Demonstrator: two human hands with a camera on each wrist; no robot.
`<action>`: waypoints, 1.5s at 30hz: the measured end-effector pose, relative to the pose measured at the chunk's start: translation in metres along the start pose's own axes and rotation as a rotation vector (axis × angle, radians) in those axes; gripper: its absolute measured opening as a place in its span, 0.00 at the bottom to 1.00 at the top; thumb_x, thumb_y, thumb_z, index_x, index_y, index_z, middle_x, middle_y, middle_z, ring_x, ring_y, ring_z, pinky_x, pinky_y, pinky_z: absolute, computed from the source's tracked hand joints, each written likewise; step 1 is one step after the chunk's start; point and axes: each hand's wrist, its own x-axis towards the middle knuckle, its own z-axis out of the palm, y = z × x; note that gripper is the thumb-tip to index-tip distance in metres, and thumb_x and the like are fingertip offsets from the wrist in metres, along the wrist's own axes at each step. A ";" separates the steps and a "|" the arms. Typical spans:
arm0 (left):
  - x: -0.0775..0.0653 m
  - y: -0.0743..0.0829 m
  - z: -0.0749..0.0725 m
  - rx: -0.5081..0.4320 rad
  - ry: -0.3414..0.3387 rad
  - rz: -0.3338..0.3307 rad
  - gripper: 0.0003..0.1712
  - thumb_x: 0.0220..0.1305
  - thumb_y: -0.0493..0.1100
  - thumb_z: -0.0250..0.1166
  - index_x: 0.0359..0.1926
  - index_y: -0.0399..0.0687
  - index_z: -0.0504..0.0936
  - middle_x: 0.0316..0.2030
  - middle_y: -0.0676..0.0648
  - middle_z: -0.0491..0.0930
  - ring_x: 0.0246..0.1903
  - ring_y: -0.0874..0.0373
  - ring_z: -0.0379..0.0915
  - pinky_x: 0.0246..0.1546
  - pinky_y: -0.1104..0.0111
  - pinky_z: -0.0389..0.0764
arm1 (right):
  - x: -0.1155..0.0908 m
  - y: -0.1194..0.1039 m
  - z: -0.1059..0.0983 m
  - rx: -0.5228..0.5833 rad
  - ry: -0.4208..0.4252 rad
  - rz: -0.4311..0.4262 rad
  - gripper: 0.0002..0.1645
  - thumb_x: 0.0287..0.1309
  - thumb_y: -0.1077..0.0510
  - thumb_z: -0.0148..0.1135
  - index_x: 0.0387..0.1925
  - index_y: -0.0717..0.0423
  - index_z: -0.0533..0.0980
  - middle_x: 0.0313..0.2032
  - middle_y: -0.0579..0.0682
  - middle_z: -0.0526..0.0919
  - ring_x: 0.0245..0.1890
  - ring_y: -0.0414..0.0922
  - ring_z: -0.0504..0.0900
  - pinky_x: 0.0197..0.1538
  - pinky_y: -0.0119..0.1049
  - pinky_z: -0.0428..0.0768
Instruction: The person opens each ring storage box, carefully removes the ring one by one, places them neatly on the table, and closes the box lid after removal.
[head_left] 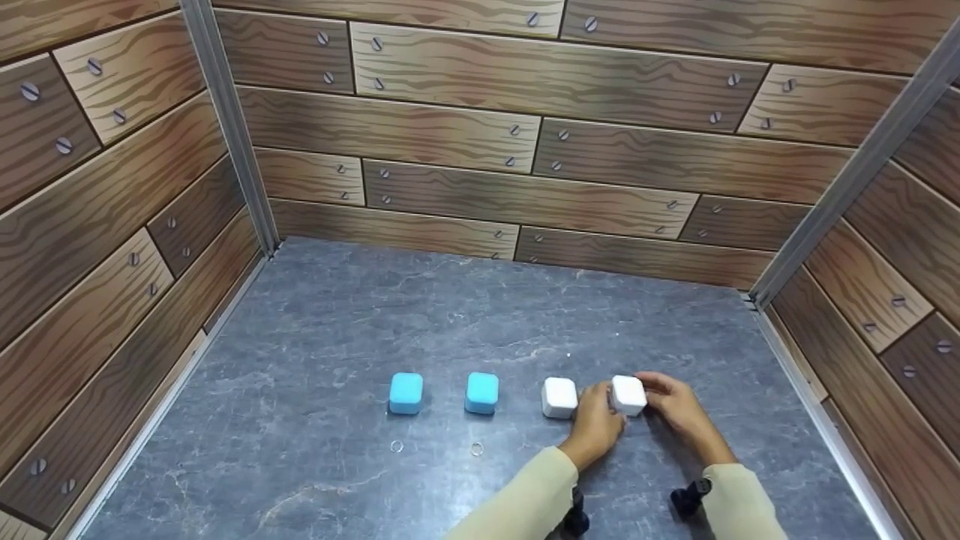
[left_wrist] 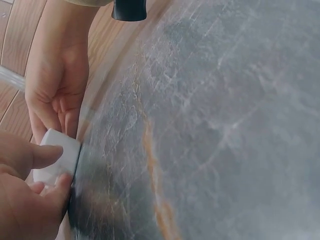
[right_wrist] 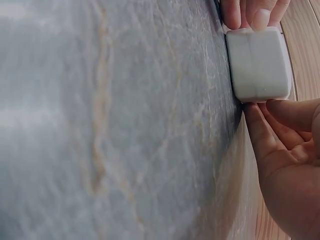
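Observation:
Both hands hold the rightmost white ring box (head_left: 628, 395), a small rounded cube with a seam visible in the right wrist view. My left hand (head_left: 596, 421) grips its left side, thumb over the box's face in the left wrist view. From the right, my right hand (head_left: 682, 411) holds the opposite side with thumb and fingertips. The box sits low at the tabletop (right_wrist: 130, 125). Close to the left of my left hand stands another white ring box (head_left: 559, 398), closed.
Two turquoise ring boxes, the left one (head_left: 406, 394) and the right one (head_left: 481, 394), stand in the same row. In front of them lie two thin rings, a left ring (head_left: 397, 446) and a right ring (head_left: 477, 449). Wood-patterned walls (head_left: 450, 135) enclose the table.

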 end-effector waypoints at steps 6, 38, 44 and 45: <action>-0.003 0.002 0.004 -0.005 0.035 -0.009 0.37 0.49 0.33 0.73 0.62 0.42 0.71 0.49 0.46 0.74 0.52 0.55 0.70 0.59 0.69 0.74 | -0.005 0.000 -0.004 -0.025 -0.034 -0.009 0.28 0.58 0.74 0.55 0.61 0.75 0.68 0.58 0.73 0.75 0.51 0.39 0.80 0.48 0.24 0.79; 0.012 -0.010 0.014 -0.258 -0.026 -0.049 0.36 0.48 0.27 0.73 0.61 0.42 0.73 0.55 0.45 0.75 0.58 0.52 0.74 0.59 0.72 0.77 | -0.014 0.008 -0.005 -0.029 -0.097 -0.071 0.42 0.52 0.66 0.70 0.68 0.71 0.63 0.62 0.72 0.71 0.62 0.57 0.73 0.50 0.23 0.78; 0.013 -0.011 0.014 -0.234 -0.043 -0.042 0.37 0.48 0.30 0.74 0.61 0.42 0.74 0.56 0.45 0.75 0.60 0.51 0.71 0.61 0.71 0.74 | -0.015 0.009 -0.006 -0.005 -0.113 -0.103 0.42 0.51 0.68 0.70 0.67 0.71 0.64 0.59 0.73 0.73 0.58 0.53 0.77 0.49 0.23 0.78; 0.013 -0.012 0.014 -0.232 -0.046 -0.042 0.37 0.48 0.30 0.74 0.61 0.42 0.73 0.56 0.45 0.75 0.61 0.51 0.71 0.62 0.71 0.74 | -0.016 0.009 -0.005 0.000 -0.116 -0.107 0.42 0.50 0.68 0.70 0.66 0.71 0.65 0.59 0.73 0.73 0.57 0.52 0.77 0.49 0.24 0.78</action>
